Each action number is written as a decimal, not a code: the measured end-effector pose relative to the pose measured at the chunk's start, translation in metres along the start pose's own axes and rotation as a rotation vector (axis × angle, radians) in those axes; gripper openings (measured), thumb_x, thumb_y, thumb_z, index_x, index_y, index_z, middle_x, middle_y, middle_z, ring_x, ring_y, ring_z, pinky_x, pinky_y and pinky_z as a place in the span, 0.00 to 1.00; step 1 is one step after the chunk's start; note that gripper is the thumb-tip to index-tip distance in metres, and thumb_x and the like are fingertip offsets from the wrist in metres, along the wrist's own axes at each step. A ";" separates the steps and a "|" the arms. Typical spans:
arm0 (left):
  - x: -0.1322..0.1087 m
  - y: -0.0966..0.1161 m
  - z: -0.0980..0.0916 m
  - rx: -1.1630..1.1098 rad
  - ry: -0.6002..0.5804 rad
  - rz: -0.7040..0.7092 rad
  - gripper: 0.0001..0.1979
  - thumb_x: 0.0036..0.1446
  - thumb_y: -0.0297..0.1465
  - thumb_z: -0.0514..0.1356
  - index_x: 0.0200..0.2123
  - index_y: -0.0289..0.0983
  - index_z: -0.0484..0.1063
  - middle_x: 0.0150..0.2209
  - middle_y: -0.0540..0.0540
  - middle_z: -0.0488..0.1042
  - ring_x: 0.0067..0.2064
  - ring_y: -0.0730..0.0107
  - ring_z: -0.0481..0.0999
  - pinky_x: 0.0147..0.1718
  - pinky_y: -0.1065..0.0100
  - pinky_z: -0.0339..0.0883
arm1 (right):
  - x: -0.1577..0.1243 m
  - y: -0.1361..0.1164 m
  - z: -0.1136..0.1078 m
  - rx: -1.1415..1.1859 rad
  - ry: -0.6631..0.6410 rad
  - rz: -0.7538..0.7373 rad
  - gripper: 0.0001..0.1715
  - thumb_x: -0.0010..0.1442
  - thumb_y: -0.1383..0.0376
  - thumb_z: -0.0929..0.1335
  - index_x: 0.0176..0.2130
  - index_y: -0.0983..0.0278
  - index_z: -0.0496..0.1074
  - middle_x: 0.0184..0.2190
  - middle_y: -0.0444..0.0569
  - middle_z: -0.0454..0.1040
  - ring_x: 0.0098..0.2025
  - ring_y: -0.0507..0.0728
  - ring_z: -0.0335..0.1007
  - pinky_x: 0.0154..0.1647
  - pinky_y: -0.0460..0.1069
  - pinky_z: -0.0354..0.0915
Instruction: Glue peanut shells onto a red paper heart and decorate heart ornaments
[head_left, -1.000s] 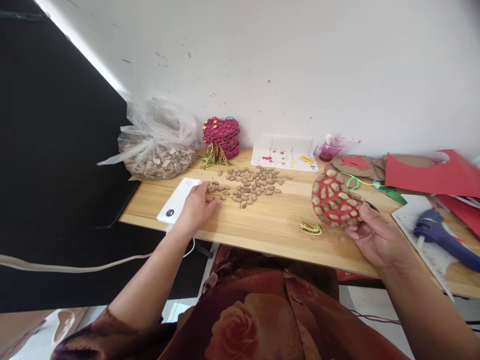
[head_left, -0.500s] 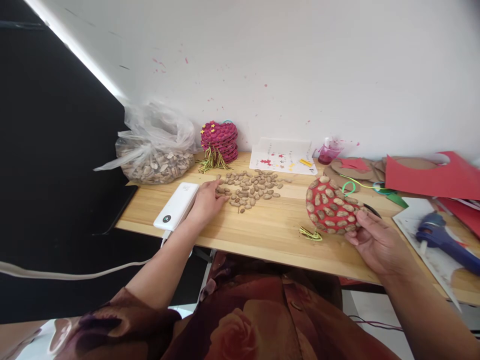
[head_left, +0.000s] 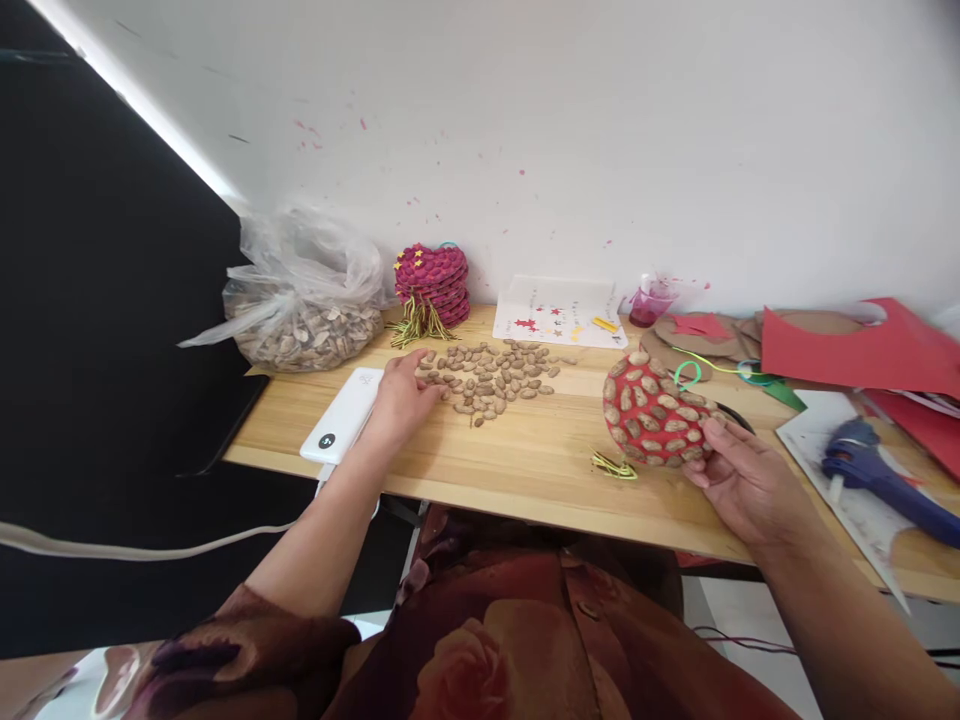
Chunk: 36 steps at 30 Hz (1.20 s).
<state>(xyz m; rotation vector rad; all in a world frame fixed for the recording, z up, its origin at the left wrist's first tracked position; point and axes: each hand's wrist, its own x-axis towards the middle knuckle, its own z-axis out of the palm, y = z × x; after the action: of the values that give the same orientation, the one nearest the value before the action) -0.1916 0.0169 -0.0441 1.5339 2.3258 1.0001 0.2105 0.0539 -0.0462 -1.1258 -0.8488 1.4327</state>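
Note:
My right hand (head_left: 750,485) holds a red rounded plaque (head_left: 651,418) by its right edge, thumb on top. Rows of peanut shells are stuck over its red face. At the left edge of a spread of loose peanut shells (head_left: 502,378), my left hand (head_left: 403,402) rests with thumb and fingers apart around a few shells. Whether it touches any of them I cannot tell. A white power bank (head_left: 341,412) with a cable lies beside my left wrist. Below the plaque is a small bundle of yellow-green and dark strings (head_left: 615,466).
At the back left stand a clear plastic bag (head_left: 304,320) of shells and a stack of purple shell-covered hearts (head_left: 431,280). A marked white sheet (head_left: 559,312) and pink cup (head_left: 649,303) are by the wall. Red paper (head_left: 847,345) and a blue glue gun (head_left: 889,485) lie right.
The whole view has shifted slightly, so things appear a little farther left. My left hand's fingers have moved slightly at the shells' edge; my right hand still holds the plaque.

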 end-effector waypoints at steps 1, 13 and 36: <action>0.000 -0.002 -0.001 0.022 -0.008 -0.007 0.33 0.53 0.30 0.68 0.63 0.34 0.69 0.55 0.36 0.72 0.36 0.66 0.79 0.53 0.57 0.72 | 0.000 0.000 0.000 -0.001 -0.005 -0.005 0.22 0.38 0.56 0.84 0.31 0.62 0.80 0.26 0.43 0.71 0.22 0.48 0.59 0.16 0.43 0.57; 0.019 0.000 0.012 -0.023 -0.122 0.008 0.31 0.54 0.28 0.66 0.62 0.31 0.69 0.50 0.36 0.77 0.37 0.65 0.79 0.45 0.62 0.74 | 0.000 0.001 -0.001 -0.002 -0.014 -0.027 0.19 0.40 0.58 0.84 0.29 0.62 0.80 0.25 0.43 0.71 0.23 0.49 0.60 0.15 0.44 0.56; -0.025 0.038 0.036 -0.156 -0.118 0.347 0.05 0.57 0.24 0.65 0.37 0.37 0.78 0.38 0.46 0.74 0.32 0.69 0.72 0.36 0.65 0.70 | 0.004 0.004 -0.004 0.028 -0.070 0.005 0.22 0.41 0.55 0.84 0.31 0.63 0.78 0.24 0.42 0.72 0.21 0.47 0.63 0.14 0.41 0.59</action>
<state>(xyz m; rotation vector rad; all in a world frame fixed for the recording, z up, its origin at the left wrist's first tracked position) -0.1344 0.0199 -0.0534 1.9123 1.8935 1.1009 0.2127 0.0570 -0.0519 -1.0625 -0.8731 1.4914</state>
